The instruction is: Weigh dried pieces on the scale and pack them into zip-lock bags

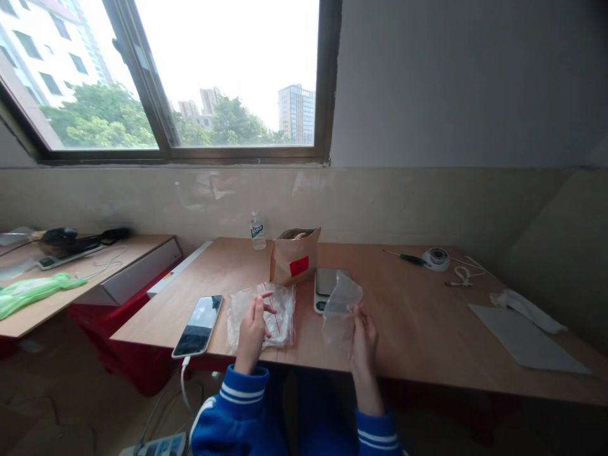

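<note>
My right hand pinches a translucent plastic bag by its right edge, and the bag hangs in front of a small kitchen scale, covering part of it. Over a pile of clear zip bags with red seams is my left hand, its fingers apart and nothing visible in them. Whether it touches the pile I cannot tell. Behind the scale and the pile stands a brown paper bag with a red label; its top is open and something brown shows inside.
A phone on a white cable lies at the table's left front edge. A clear bottle stands near the wall. To the right are a screwdriver, a white dome camera and a grey sheet. A red stool sits left.
</note>
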A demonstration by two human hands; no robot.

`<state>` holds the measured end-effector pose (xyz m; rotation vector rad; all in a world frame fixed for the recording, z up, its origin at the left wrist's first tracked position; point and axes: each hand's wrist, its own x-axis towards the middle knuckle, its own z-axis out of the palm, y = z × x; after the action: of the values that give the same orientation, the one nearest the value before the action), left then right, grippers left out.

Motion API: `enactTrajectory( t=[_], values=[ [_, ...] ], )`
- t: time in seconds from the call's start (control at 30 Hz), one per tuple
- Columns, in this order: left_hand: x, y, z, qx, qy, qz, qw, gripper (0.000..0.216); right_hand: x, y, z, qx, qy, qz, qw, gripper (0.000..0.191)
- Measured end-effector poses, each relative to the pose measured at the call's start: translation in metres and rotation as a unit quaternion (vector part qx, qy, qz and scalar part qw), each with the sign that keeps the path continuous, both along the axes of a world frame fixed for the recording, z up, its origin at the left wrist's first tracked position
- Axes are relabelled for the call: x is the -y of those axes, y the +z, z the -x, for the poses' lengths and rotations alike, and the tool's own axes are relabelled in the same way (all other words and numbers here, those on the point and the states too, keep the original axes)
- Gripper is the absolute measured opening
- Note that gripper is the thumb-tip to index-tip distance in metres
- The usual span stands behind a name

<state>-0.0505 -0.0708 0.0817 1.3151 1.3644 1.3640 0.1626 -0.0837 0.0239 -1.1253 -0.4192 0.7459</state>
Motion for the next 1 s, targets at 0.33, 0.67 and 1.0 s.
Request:
enactTrajectory(
  t=[0.33,0.67,1.0],
  values=[
    [0.016,-0.024,-0.048,0.005,-0.191,0.072,0.979,0.032,0.001,0.008,0.033,0.082,0.083,0.039,0.992,0.048],
    [0.027,-0.034,-0.036,0.013,-0.299,0.106,0.948,0.032,0.003,0.006,0.01,0.074,0.049,0.03,0.996,0.048],
    [0.029,-0.031,-0.041,-0.019,-0.268,0.079,0.96,0.042,0.004,0.004,0.005,0.086,0.018,0.063,0.994,0.057]
  ],
)
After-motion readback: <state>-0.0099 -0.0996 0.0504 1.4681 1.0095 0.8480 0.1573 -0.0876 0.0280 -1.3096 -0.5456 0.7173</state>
